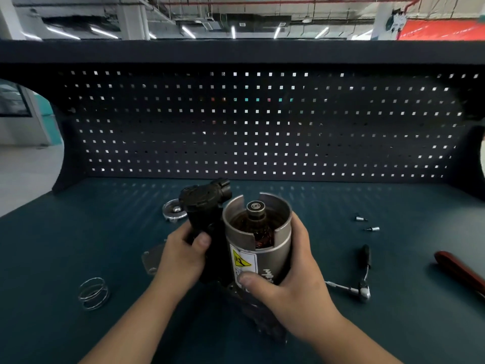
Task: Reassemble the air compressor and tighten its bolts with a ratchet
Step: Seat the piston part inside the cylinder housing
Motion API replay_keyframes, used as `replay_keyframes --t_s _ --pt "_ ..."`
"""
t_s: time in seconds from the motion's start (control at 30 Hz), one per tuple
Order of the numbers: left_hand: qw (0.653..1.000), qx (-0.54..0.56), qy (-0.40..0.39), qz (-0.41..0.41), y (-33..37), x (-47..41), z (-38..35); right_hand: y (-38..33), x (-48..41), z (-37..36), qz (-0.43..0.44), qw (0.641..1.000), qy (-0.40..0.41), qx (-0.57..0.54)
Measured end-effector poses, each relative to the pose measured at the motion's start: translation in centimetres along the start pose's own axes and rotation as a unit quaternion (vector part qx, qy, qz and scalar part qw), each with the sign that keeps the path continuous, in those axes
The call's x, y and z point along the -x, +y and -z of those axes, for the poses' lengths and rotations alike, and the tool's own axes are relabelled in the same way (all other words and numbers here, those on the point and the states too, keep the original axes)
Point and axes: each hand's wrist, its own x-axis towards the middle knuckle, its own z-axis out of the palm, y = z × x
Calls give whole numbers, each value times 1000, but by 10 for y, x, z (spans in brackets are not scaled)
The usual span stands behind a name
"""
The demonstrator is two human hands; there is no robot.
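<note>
2 hands hold the air compressor (258, 227) upright at the middle of the teal bench (65, 232).
A wire spring (93, 292) lies near left, a grey plate (151, 258) and a round ring (173, 210) just left of the compressor; the left hand (183, 256) grips its black pump head (202, 203), and the right hand (294, 282) wraps the silver motor housing (283, 243), thumb on the label. Right of these lie 2 small bits (361, 219), the ratchet (366, 271) and a red handle (459, 271).
</note>
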Motion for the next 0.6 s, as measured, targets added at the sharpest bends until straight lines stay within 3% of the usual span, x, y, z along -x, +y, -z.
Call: replay_keyframes --t_s 0.33,0.6 --pt "993 53 -100 19 3 1 3 6 0 -1 45 999 9 -10" --pt "987 -27 -157 10 20 10 12 24 -10 26 54 998 -42 17"
